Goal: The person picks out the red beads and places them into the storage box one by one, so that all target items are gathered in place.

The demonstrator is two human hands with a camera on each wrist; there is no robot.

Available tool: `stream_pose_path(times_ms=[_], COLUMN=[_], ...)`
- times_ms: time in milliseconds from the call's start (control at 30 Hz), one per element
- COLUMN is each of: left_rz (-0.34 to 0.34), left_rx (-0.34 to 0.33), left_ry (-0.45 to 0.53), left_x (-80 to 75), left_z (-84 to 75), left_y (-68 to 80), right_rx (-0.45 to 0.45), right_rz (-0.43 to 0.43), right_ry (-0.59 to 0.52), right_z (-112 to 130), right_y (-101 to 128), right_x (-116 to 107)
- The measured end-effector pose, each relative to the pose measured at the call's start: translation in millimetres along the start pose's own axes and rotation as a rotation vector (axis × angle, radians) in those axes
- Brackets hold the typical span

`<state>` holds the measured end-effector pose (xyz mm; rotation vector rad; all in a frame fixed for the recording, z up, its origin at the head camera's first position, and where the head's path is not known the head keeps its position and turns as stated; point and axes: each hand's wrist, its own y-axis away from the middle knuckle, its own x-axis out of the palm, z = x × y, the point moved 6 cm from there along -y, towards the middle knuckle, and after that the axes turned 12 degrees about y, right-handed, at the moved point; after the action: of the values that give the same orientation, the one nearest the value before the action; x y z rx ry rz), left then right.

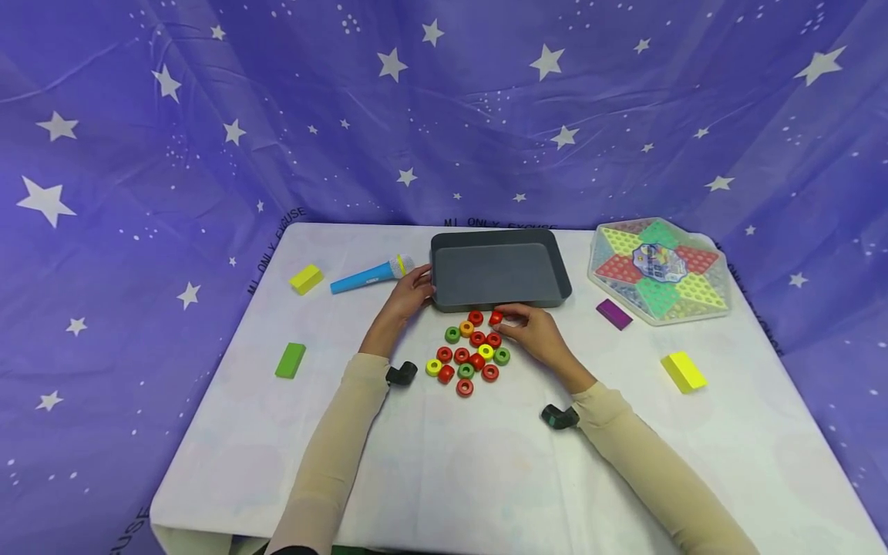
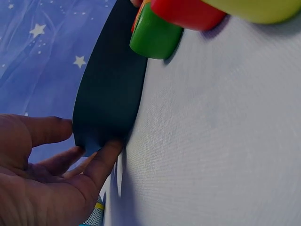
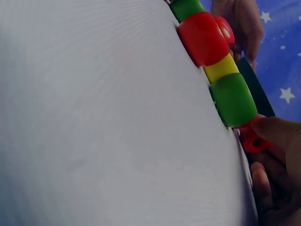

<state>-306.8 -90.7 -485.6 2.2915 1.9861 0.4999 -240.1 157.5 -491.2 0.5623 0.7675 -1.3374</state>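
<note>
A dark grey rectangular tray (image 1: 494,276) lies at the back middle of the table. My left hand (image 1: 409,296) touches its left end near the front corner; in the left wrist view, extended fingers rest against the tray's wall (image 2: 109,89). In front of the tray, my right hand (image 1: 537,333) pinches a red bead (image 1: 496,317) between thumb and fingers, and the bead's hole shows in the right wrist view. Several loose beads lie in a cluster between the hands, among them a green bead (image 1: 452,334), an orange bead (image 1: 467,329) and a yellow bead (image 1: 433,368).
Left of the tray lies a blue toy microphone (image 1: 368,277), with a yellow block (image 1: 306,279) and a green block (image 1: 290,361) farther left. On the right are a hexagonal Chinese checkers set (image 1: 659,270), a purple block (image 1: 613,314) and another yellow block (image 1: 684,372).
</note>
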Motion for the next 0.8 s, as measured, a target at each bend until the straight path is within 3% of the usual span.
stream_pose_path(times_ms=[233,467,667,800], left_rz=[0.016,0.017,0.012,0.042], left_rx=[-0.009,0.014,-0.031,-0.027], left_ry=[0.003,0.007,0.018,0.034], left_x=[-1.3,-2.7,-8.0,-5.5], left_z=[1.2,-1.8,2.1,-0.2], left_y=[-0.6,-0.9,0.9,4.1], right_rx=[0.021,0.039,0.062,0.072], right_rz=[-0.007,-0.031,-0.010,-0.028], right_ry=[-0.012,-0.097,-0.168,-0.194], right_z=[1.0,-0.7,1.6,5.1], right_y=[-0.2,-1.4,3.4,6.5], right_x=[-0.7,-5.3,-5.3,-13.7])
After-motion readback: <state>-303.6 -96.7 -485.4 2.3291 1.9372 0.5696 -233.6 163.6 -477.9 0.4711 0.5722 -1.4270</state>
